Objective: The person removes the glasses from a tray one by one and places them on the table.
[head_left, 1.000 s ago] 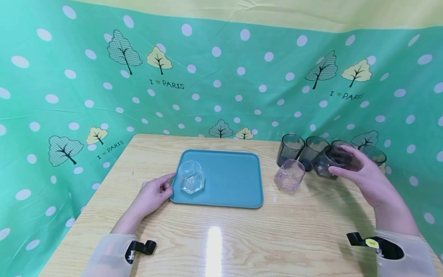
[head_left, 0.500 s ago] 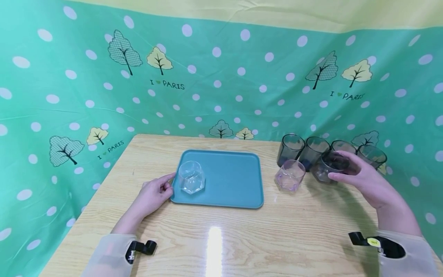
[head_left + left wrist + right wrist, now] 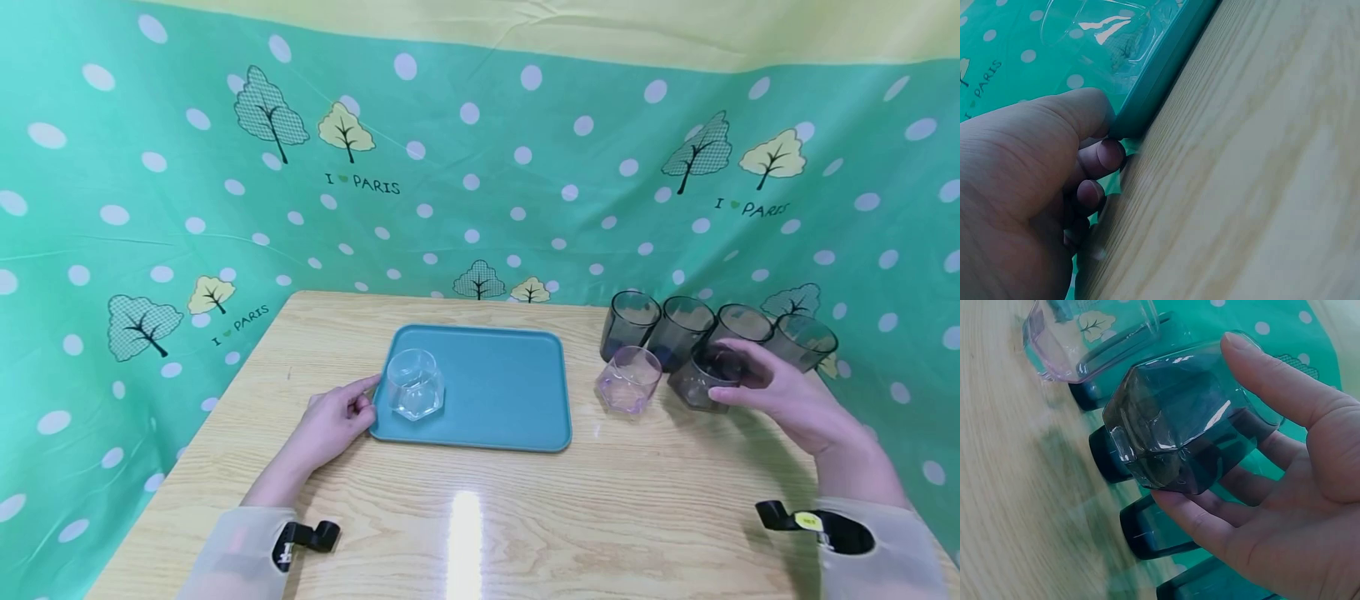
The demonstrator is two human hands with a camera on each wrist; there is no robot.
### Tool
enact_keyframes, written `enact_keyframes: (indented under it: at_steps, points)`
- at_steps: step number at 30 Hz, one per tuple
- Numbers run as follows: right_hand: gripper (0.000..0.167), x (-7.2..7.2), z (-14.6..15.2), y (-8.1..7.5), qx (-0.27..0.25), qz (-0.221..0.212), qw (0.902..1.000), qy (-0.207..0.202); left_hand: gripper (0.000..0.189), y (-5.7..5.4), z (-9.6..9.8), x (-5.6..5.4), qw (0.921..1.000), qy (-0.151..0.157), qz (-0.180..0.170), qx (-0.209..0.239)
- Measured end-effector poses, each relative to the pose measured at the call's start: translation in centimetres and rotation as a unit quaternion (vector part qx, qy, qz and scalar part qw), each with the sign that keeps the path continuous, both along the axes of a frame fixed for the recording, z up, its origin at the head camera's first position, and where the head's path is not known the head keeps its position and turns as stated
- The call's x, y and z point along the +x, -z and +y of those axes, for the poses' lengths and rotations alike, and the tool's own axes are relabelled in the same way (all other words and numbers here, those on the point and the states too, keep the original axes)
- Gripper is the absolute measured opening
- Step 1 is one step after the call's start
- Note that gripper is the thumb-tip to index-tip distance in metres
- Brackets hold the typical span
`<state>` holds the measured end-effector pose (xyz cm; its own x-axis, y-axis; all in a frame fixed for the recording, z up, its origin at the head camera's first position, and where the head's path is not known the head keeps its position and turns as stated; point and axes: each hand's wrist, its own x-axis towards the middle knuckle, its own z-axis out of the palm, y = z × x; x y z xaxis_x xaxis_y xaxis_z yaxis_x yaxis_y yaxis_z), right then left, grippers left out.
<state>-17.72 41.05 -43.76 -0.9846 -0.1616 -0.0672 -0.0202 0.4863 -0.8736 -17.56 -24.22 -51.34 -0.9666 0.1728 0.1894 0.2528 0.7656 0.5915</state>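
Observation:
My right hand [image 3: 787, 396] holds a smoky grey drinking glass [image 3: 701, 382] with a faceted base, thumb on one side and fingers on the other. In the right wrist view this grey glass [image 3: 1172, 425] is seen from its base end. A pink-tinted glass [image 3: 630, 382] stands just left of it on the table. On the blue tray [image 3: 498, 392], near its left end, stands a clear glass [image 3: 415, 385]. My left hand [image 3: 333, 423] pinches the tray's left edge; in the left wrist view the thumb [image 3: 1088, 109] lies at the tray's corner, with other fingers curled below.
Behind the held glass, several taller dark glasses form a row, from the leftmost dark glass [image 3: 632, 325] to the rightmost dark glass [image 3: 804, 342]. A green dotted cloth [image 3: 480, 167] hangs behind the wooden table [image 3: 360, 508].
My right hand has lowered the grey glass and brought it slightly nearer, beside the pink glass; it tilts less than before. My left hand and the tray have stayed put.

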Motion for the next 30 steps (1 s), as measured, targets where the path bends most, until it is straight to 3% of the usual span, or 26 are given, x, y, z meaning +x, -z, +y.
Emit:
enact_keyframes:
  at_steps: [7, 17, 30]
  points:
    - [0.071, -0.4, 0.3, 1.0, -0.023, -0.01, 0.9997, -0.006, 0.053, 0.1, 0.0, -0.1, 1.0, -0.003, -0.001, -0.003]
    - [0.082, -0.7, 0.3, 2.1, -0.003, -0.04, 0.9992, -0.01, 0.054, 0.2, -0.1, -0.1, 1.0, -0.001, -0.003, -0.008]
    - [0.085, -1.0, 0.1, 2.8, 0.013, -0.04, 0.9991, -0.01, 0.054, 0.0, 0.0, 0.0, 1.0, 0.0, -0.009, 0.001]
